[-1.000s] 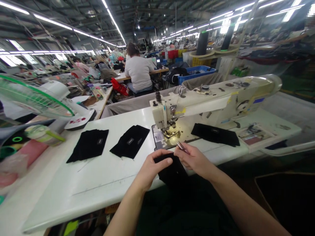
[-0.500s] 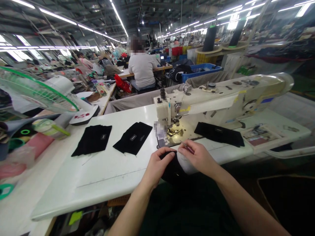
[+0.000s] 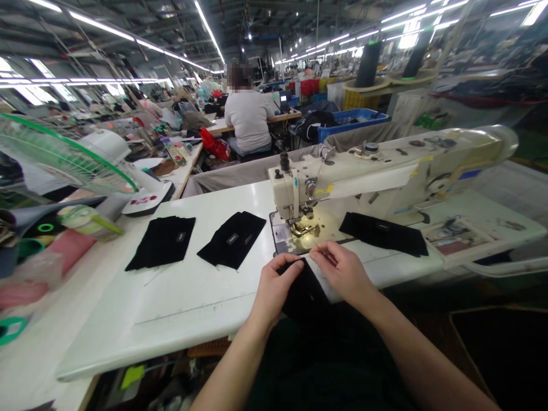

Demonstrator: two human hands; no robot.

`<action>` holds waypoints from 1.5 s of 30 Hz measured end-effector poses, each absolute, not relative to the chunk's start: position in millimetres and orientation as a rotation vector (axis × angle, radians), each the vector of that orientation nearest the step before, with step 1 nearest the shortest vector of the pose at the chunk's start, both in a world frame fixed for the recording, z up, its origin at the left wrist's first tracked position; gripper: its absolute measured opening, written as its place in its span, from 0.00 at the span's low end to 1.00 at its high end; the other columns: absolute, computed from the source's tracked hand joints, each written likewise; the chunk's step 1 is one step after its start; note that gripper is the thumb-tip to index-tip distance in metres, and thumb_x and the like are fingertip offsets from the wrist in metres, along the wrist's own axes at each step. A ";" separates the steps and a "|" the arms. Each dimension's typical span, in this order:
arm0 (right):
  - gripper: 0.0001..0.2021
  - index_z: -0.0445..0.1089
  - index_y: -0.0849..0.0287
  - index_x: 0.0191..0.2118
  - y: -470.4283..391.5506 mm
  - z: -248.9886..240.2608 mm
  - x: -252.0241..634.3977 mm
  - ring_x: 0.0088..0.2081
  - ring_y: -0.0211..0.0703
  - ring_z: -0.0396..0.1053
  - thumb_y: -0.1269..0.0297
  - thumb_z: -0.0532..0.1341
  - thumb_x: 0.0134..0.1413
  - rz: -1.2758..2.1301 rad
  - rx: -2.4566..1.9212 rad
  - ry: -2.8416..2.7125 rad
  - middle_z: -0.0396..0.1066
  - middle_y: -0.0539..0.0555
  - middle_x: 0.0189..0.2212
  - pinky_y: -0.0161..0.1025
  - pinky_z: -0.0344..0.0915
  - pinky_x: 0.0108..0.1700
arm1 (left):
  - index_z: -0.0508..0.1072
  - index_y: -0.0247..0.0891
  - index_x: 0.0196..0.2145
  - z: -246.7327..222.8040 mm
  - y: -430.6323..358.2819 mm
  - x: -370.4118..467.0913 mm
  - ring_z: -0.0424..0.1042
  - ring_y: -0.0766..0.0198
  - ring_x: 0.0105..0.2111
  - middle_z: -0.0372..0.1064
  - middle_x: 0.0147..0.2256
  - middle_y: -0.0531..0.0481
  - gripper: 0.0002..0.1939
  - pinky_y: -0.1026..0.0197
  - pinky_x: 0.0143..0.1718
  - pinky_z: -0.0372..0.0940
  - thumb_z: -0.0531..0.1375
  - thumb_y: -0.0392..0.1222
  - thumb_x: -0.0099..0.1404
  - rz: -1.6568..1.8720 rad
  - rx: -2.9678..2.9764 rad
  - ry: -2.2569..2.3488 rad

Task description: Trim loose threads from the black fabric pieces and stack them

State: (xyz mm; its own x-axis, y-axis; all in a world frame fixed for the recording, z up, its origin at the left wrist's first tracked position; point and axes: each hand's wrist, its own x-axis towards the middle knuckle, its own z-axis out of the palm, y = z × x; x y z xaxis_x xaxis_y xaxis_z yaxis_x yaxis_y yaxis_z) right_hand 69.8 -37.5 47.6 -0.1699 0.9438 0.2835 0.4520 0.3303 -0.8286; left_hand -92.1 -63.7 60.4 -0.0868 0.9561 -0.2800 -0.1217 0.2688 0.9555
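My left hand [image 3: 274,285] is closed, thumb and index finger pinching the upper edge of a black fabric piece [image 3: 305,291] near the table's front edge. Close beside it, my right hand [image 3: 345,274] is closed around a slim pointed tool [image 3: 317,245], perhaps tweezers; the fingers cover most of it. Just beyond both hands sits the needle area of a sewing machine [image 3: 295,191], its plate lit. Two stacks of black fabric pieces with small labels, one at far left [image 3: 160,244] and one nearer [image 3: 231,240], lie on the table. Another black piece [image 3: 384,234] lies right of the needle.
A green-rimmed fan [image 3: 68,154] stands at the left. The white sewing table [image 3: 192,308] carries a parts tray [image 3: 454,240] at right. Beyond are a blue basket [image 3: 355,119], thread cones [image 3: 369,64] and a seated person [image 3: 248,117] facing away.
The black piece in my left hand lies flatter, showing more of its surface. My right hand has shifted slightly, and less of the pointed tool shows. The stacks stay put.
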 end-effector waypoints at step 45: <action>0.11 0.64 0.55 0.50 -57.7 29.8 44.6 0.45 0.47 0.69 0.62 0.53 0.66 0.624 -1.199 -1.691 0.69 0.57 0.44 0.45 0.69 0.48 | 0.82 0.37 0.35 38.1 -72.1 -73.2 0.75 0.55 0.42 0.80 0.38 0.45 0.14 0.55 0.50 0.65 0.71 0.44 0.50 1.418 0.663 1.236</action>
